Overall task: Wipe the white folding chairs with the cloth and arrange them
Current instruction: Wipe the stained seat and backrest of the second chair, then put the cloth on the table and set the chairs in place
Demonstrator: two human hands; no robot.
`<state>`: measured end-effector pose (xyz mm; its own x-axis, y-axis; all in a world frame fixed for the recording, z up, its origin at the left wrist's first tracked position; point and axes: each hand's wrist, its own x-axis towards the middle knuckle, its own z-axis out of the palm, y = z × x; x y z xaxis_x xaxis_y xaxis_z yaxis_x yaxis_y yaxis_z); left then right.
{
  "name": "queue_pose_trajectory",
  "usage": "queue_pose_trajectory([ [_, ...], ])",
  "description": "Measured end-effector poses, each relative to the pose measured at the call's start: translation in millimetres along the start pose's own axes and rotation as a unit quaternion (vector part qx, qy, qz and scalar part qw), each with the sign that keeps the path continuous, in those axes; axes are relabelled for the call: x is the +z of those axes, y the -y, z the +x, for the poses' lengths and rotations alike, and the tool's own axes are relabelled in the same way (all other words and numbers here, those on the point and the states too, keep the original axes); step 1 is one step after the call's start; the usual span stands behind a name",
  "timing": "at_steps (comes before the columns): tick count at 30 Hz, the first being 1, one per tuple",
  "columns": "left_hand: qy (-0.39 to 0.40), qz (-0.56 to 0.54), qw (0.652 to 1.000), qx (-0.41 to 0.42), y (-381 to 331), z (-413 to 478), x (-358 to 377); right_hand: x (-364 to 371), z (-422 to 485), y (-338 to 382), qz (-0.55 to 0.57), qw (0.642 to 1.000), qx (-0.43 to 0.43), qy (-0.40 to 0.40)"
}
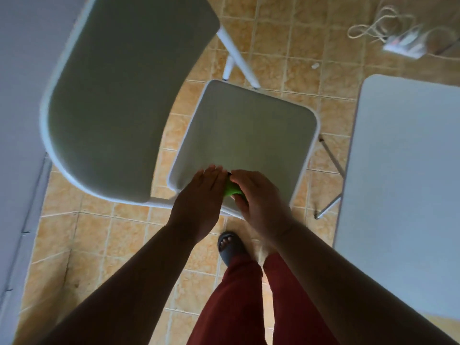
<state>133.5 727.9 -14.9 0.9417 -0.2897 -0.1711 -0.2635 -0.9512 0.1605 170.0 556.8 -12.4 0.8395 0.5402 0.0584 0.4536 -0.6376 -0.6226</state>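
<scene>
Low in the frame, the person's foot in a dark sandal [230,245] stands just short of the white folding chair [249,130]. At the near edge of its seat, mid-frame, the right hand [261,197] curls its fingers round the green cloth [231,189], probably bunching it into a wiping pad. The left hand [199,195] lays straight, close-set fingers against the cloth's other side, seemingly helping to fold it. The backrest [119,95] fills the upper left. A white panel [403,170] runs down the right edge, and a power strip [403,44] lies upper right. No container shows
</scene>
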Motion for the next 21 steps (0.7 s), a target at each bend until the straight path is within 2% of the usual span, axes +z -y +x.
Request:
queue_pose_trajectory([
  [4, 0.013, 0.008, 0.999, 0.034, -39, 20, 10, -21, -41, -35, -0.057, 0.996, 0.064, 0.038],
  [11, 0.02, 0.001, 0.995, 0.094, -147, 55, 41, -61, -130, -111, -0.057, 0.989, 0.135, -0.017],
  [21, 0.023, -0.064, 0.974, 0.217, -429, 89, 113, -189, -355, -257, -0.138, 0.963, 0.227, -0.04],
])
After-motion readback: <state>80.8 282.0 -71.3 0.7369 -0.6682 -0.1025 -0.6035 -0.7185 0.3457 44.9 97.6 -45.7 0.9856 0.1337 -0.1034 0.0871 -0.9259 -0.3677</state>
